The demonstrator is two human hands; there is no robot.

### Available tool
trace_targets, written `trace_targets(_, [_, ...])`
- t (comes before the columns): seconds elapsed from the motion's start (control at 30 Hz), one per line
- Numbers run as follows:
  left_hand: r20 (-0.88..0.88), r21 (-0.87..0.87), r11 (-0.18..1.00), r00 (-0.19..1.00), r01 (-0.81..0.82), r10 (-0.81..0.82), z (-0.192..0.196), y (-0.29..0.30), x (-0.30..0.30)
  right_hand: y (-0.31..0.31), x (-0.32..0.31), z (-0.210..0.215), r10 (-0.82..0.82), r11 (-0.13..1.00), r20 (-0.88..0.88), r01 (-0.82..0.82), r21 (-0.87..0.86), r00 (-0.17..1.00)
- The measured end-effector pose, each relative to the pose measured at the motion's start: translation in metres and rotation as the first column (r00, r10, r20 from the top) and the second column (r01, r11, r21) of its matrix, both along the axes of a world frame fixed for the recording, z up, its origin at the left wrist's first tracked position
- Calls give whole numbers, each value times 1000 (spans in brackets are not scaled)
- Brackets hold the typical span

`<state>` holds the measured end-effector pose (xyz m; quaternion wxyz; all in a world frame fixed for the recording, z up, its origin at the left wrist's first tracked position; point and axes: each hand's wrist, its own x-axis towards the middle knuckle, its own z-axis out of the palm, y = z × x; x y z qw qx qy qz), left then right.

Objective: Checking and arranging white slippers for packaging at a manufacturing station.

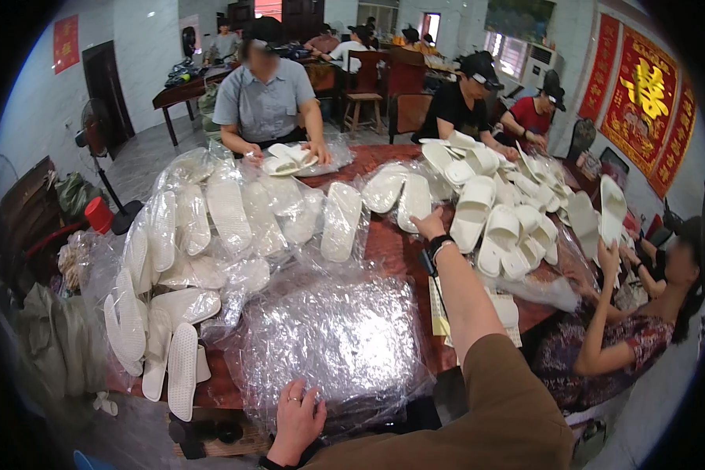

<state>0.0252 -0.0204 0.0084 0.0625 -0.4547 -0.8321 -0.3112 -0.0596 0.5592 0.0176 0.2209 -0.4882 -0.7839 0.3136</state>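
Observation:
My left hand lies on the near edge of a thick stack of clear plastic bags, its fingers stretched out. My right arm reaches across the table, and my right hand grips the near end of a white slipper. Its mate lies just to the left, and clear film shows around the pair. Left of them is another bagged white slipper. A heap of loose white slippers lies to the right of my right hand.
Bagged slippers spread over the table's left side. Opposite, a person in a grey shirt handles slippers. At right, a person in a patterned top holds up a slipper. Papers lie under my right forearm. A fan stands left.

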Motion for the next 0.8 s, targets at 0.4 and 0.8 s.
trace_targets(0.4, [-12, 32, 999, 999, 31, -31, 3, 5, -2, -8, -18, 64, -100, 814, -758, -385, -435, 644])
trace_targets(0.8, [-26, 50, 997, 998, 61, -60, -5, 2, -1, -126, 101, 258, 163, 751, -934, -654, -92, 318])
